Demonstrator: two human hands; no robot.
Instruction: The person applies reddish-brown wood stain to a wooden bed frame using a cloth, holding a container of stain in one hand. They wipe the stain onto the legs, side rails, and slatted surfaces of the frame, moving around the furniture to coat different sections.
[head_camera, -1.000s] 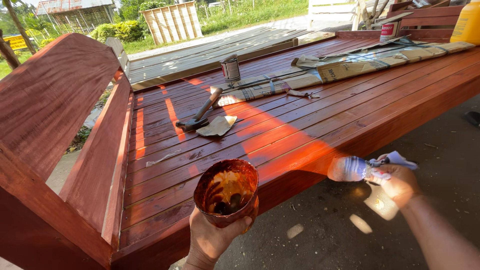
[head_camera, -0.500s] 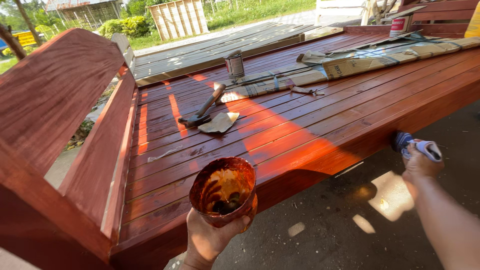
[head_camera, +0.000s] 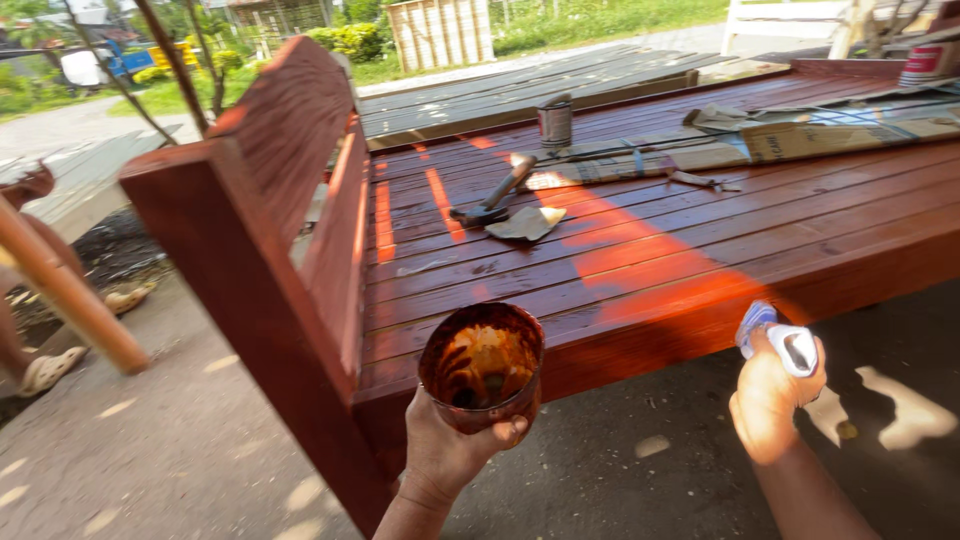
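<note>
My left hand (head_camera: 445, 455) grips a stain-coated cup (head_camera: 483, 366) from below, fingers wrapped round its base; the cup is upright, open mouth up, with brown-orange residue inside. It sits just in front of the near edge of the red-brown stained wooden bed frame (head_camera: 640, 255), close to the corner post of the headboard (head_camera: 290, 170).

My right hand (head_camera: 768, 400) is clenched round a white-and-blue rag or applicator (head_camera: 780, 340), which protrudes from the top of the fist. I cannot tell its exact kind. It is held just below the frame's near side rail, over the concrete ground (head_camera: 620, 470).

On the slats, well apart from both hands:
- a hammer (head_camera: 495, 198), head down, touching a scrap of sandpaper (head_camera: 528, 222);
- a small metal tin (head_camera: 554, 122), upright, further back;
- flattened cardboard (head_camera: 780, 140) along the far side.
</note>
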